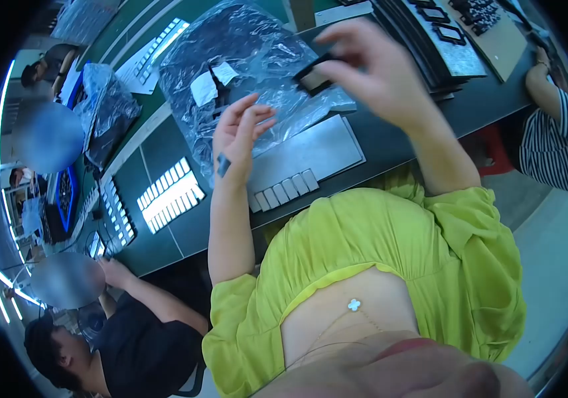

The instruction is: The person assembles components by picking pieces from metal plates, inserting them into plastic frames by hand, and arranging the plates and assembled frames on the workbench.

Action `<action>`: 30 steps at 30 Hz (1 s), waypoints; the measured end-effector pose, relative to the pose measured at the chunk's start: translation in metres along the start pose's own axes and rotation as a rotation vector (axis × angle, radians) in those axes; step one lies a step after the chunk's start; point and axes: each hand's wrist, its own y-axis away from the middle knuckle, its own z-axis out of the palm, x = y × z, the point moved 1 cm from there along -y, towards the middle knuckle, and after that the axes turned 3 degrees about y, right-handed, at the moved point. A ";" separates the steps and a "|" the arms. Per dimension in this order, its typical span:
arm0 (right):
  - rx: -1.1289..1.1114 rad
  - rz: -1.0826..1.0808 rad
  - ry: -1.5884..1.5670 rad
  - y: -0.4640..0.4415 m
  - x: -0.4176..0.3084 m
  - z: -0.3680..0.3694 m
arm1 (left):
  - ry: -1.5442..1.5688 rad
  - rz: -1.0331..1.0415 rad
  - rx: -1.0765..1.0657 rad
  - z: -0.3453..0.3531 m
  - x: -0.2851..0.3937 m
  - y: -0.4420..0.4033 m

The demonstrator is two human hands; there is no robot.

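My right hand [370, 73] is raised over the bench and grips a small black rectangular piece [316, 77] between thumb and fingers; the hand is slightly blurred. My left hand [239, 129], fingers apart and slightly curled, hovers at the near edge of a large clear plastic bag [198, 56] and holds nothing visible. On the bag lie white paper pieces [204, 88] and dark strips. Just below my hands rests a flat grey plate [310, 149], with a row of several small light blocks [287, 189] along its near edge.
Stacked black trays [407, 43] and a board with black frames [448, 33] stand at the upper right. White pieces in rows [170, 194] lie on the left. Co-workers sit at lower left [144, 345] and far right [553, 142].
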 end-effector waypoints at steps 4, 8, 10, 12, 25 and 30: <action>0.371 0.040 0.053 0.018 0.017 -0.091 | -0.017 -0.010 0.048 -0.007 0.002 -0.001; 0.400 0.149 0.080 0.042 0.061 -0.139 | -0.067 0.002 0.020 -0.005 0.003 0.001; 0.381 0.255 0.168 0.050 0.068 -0.138 | -0.103 -0.016 0.039 -0.006 0.002 0.000; 0.393 0.271 0.355 0.050 0.066 -0.142 | -0.111 -0.021 0.046 -0.008 0.000 -0.002; 0.494 0.243 1.039 0.047 0.023 -0.101 | -0.164 0.002 0.105 -0.018 -0.003 -0.006; 0.429 0.264 1.069 0.043 0.027 -0.100 | -0.174 0.016 0.101 -0.018 -0.002 -0.006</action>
